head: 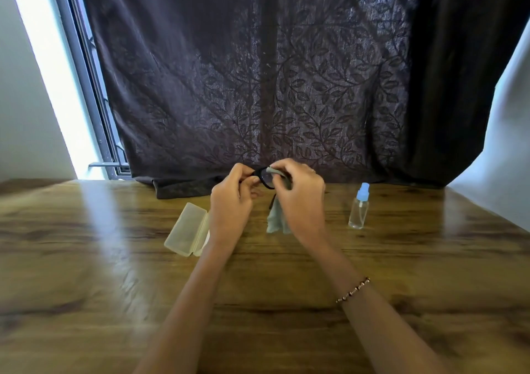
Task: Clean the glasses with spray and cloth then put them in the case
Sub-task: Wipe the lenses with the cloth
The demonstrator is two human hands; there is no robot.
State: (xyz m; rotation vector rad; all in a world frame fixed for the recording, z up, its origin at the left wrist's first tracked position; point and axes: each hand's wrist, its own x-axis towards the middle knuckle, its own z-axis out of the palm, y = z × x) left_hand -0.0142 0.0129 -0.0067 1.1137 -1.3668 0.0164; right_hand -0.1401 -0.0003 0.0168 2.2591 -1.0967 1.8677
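Observation:
Black-framed glasses are held up above the far middle of the wooden table. My left hand pinches the frame's left side. My right hand presses a grey cloth against a lens, and the rest of the cloth hangs down below my fingers. A translucent glasses case lies open on the table just left of my left wrist. A clear spray bottle with a blue top stands upright to the right of my right hand.
A dark leaf-patterned curtain hangs behind the table, its hem resting on the far edge. A bright window strip and frame are at the left. White wall shows at the right.

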